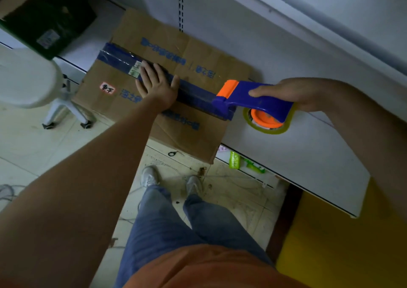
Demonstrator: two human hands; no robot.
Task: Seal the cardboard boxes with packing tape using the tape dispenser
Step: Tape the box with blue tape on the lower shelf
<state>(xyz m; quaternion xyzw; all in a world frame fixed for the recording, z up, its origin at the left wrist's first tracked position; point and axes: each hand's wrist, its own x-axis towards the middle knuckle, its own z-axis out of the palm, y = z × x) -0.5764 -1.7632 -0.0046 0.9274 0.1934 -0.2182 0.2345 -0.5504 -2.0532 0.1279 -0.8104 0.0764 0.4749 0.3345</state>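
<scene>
Box (167, 85) on the white shelf (297, 146) is being pressed by the flat, spread left hand (157, 85); tape dispenser (253, 99), at its right edge, is being gripped by the right hand (295, 94).

The box (167, 83) is lying on the surface (297, 155); the left hand (157, 83) is resting on it, the tape dispenser (253, 100) sitting at its right edge.

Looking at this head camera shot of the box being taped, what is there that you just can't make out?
- Seam under the left hand: covered by the palm.
- Blue print on the cardboard box: blurred, unreadable.
- Right hand fingers: hidden behind the tape dispenser.
- Dark box, top left: cut by frame edge.
</scene>
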